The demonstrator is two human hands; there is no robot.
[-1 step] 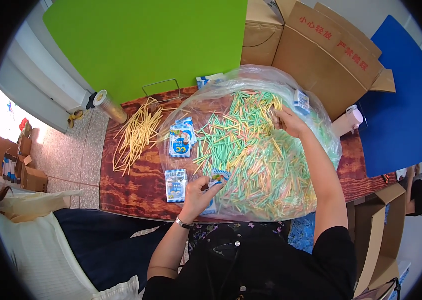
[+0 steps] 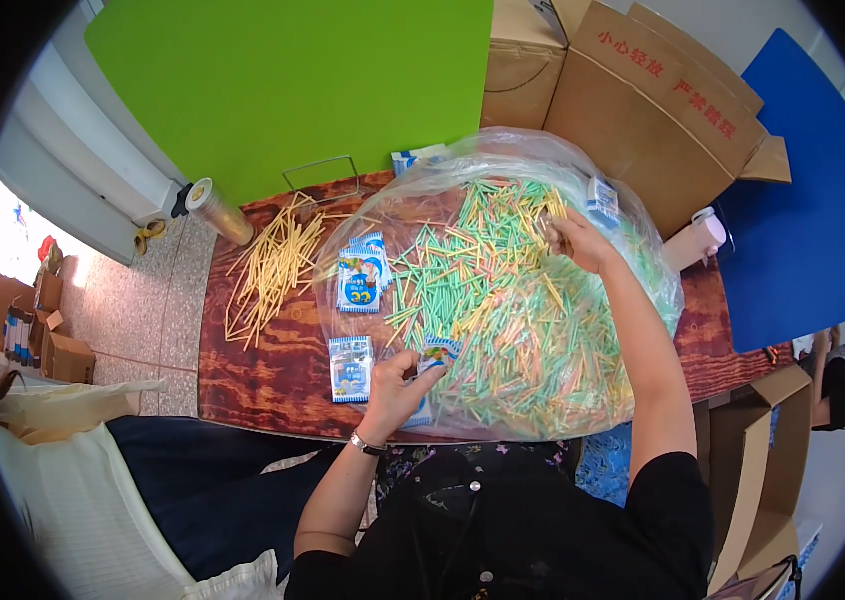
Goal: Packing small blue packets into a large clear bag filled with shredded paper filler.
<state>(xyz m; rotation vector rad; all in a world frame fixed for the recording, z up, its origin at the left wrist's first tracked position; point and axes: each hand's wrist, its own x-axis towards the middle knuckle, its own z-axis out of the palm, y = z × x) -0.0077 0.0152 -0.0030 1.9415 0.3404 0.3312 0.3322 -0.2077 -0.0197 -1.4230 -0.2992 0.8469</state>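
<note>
The left hand (image 2: 398, 385) pinches a small blue-and-white printed packet (image 2: 436, 352) near the front edge of the dark wooden table (image 2: 273, 370). The right hand (image 2: 575, 238), fingers curled, seems to grip a few sticks in the clear plastic bag of green, yellow and orange sticks (image 2: 503, 300) toward the table's back edge. Loose yellow sticks (image 2: 273, 265) lie at the left end, and another blue packet (image 2: 351, 368) sits just left of the left hand.

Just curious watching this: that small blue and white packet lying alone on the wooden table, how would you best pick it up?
The blue and white packet lies flat, clear of the sticks. Probably pinch its two long edges from above, near the middle.
</note>
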